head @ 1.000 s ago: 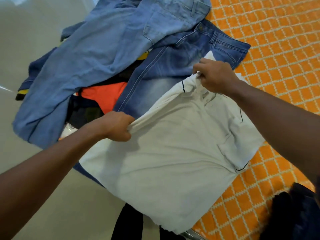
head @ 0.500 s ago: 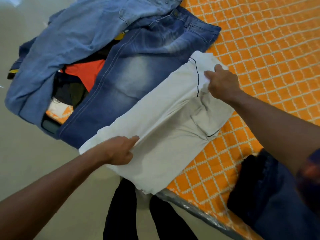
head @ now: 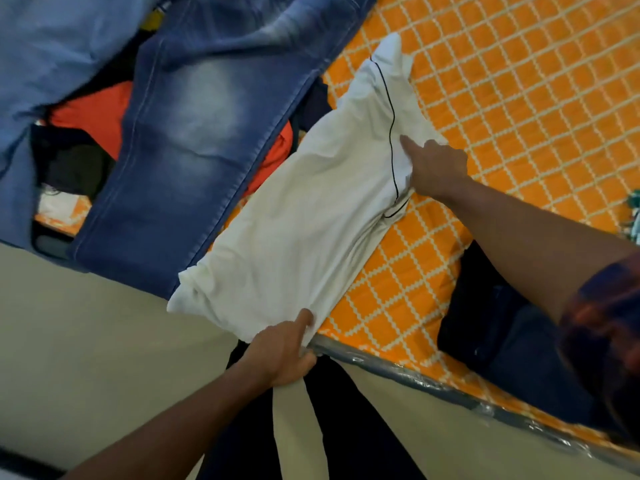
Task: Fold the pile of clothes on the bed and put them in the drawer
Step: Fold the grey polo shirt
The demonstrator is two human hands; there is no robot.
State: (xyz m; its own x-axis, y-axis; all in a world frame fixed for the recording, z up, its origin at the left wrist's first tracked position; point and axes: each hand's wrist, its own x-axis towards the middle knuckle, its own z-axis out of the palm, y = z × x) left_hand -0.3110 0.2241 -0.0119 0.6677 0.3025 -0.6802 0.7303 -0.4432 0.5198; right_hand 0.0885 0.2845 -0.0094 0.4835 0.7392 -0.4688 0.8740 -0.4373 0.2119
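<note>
While the white shirt (head: 311,209) lies folded lengthwise on the bed (head: 519,98)
left hand (head: 280,355) pinches its near hem; right hand (head: 433,168) presses a forefinger on it, grip impossible to tell

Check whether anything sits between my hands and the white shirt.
Nothing visible does. The left hand grips the shirt at its near end by the bed edge, and the right hand rests on its far end beside the black piping. The drawer is out of view.

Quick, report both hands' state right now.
Left hand: grips the white shirt at its near hem.
Right hand: holds the shirt's far side, index finger straight on top.
</note>
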